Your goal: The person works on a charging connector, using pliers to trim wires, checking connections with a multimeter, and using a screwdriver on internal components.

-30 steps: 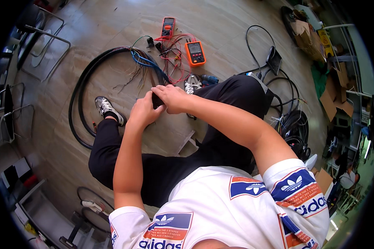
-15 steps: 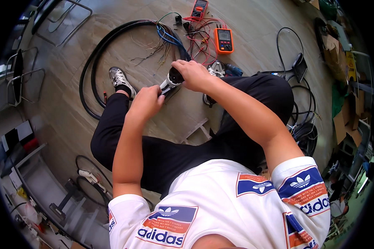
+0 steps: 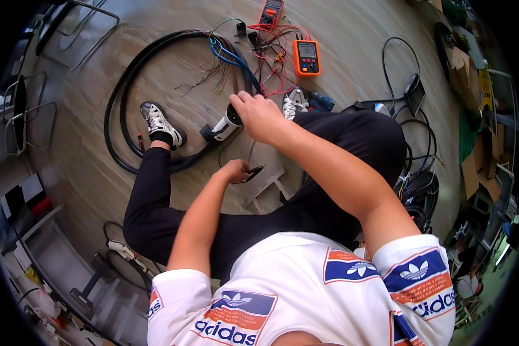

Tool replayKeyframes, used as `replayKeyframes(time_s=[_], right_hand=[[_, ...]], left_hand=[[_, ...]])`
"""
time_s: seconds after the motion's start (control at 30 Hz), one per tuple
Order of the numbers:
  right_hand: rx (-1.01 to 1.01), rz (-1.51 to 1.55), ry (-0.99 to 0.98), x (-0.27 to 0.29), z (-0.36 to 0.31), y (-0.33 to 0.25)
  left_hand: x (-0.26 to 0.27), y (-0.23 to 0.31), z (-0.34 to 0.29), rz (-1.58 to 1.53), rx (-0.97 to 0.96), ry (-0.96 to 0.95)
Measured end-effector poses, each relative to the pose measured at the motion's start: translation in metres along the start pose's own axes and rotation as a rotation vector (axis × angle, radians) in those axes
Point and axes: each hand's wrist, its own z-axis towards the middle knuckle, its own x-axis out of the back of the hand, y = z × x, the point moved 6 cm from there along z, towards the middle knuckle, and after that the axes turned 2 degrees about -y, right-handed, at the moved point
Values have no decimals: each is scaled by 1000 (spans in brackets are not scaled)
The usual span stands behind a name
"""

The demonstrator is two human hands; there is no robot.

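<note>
A white charging-gun-like connector with black ends hangs over the floor between my feet. My right hand has its fingers wrapped round the far end of it, hiding part of the black round face. Nearer to me, my left hand is closed on a small dark slender piece, whose kind I cannot make out. A thin dark line curves up from near that hand toward the connector. Beyond the right hand, a thick black cable lies coiled, with blue, green and thin loose wires at its end.
An orange multimeter and a red one lie at the far side among tangled red and black leads. A blue tool rests by my right shoe. Cables and cardboard boxes are at the right, metal-framed chairs at the left.
My left hand has left the connector and moved toward me, now with a dark piece in it. My right hand keeps hold of the connector, which has shifted slightly left and nearer.
</note>
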Motion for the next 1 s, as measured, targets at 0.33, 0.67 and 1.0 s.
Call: replayKeyframes(time_s=[0.33,0.67,1.0], right_hand=[[-49,0,-67,-4,-4,-6],[-35,-8,-38,0,-13,-12],[-37,-22,2,10,-23,-7]], left_hand=[[6,-62,37,29,137,-133],[282,-60,-10,-441,289,172],[452,102,116,322,-63,1137]])
